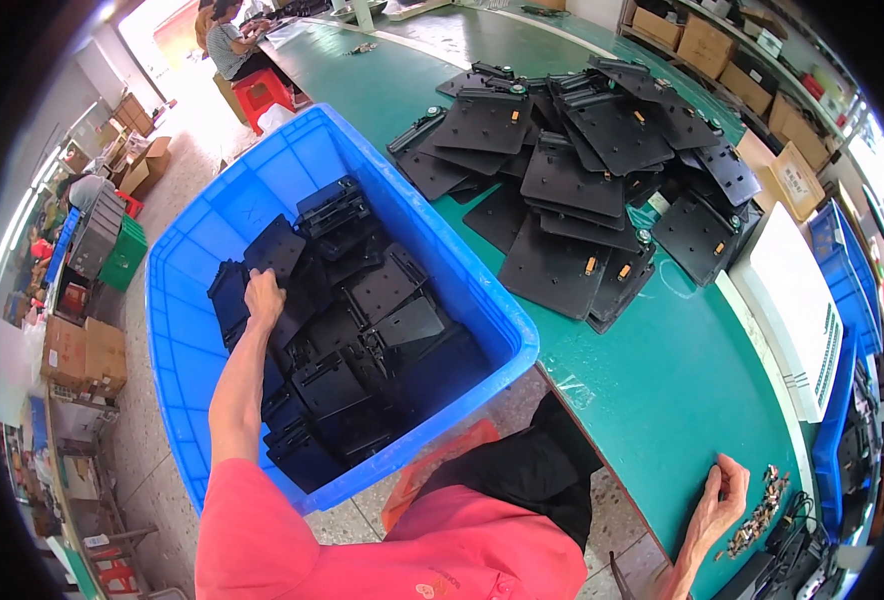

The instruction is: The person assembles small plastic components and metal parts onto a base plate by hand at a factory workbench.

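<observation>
My left hand (264,296) reaches into a large blue plastic bin (424,222), its fingers closed on the edge of a flat black plate (276,250) with small holes. Many similar black plates with hinge-like brackets (330,385) lie jumbled beneath and around it. To the right, my right hand (719,500) rests over the green tabletop, fingers loosely curled and apart, with nothing visible in them. Beside it is a small heap of little metal parts (762,515). A big pile of black plates (572,180), some with small orange pieces, covers the table beyond the bin.
The green table (662,385) runs away to the far end, where a person (230,45) sits near a red stool (260,95). A white panel-like casing (787,300) and blue bins (847,270) line the right side. Cardboard boxes (84,352) stand at left.
</observation>
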Motion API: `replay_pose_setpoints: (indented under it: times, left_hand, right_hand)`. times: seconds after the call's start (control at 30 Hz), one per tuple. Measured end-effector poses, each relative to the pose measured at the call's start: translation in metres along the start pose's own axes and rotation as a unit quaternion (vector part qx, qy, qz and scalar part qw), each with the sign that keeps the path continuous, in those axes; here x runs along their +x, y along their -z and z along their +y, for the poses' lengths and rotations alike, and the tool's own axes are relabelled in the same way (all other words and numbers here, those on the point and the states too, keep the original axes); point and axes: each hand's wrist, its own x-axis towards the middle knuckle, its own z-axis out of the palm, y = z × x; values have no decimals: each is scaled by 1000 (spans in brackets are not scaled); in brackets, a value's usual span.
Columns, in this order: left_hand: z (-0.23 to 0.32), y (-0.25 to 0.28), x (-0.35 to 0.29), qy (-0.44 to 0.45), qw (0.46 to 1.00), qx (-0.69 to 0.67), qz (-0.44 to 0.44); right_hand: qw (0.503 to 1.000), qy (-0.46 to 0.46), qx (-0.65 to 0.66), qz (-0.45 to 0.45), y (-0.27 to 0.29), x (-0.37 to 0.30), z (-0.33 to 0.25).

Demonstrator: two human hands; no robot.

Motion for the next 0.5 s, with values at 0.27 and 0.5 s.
replay_pose_setpoints:
  times: [0.27,0.5]
  left_hand:
    - [-28,25,-26,-77,995,2,61]
    - [-39,103,-2,-17,977,-83,193]
  right_hand:
    - [1000,-17,15,-13,2,-1,0]
    - [998,-25,47,-21,3,1,10]
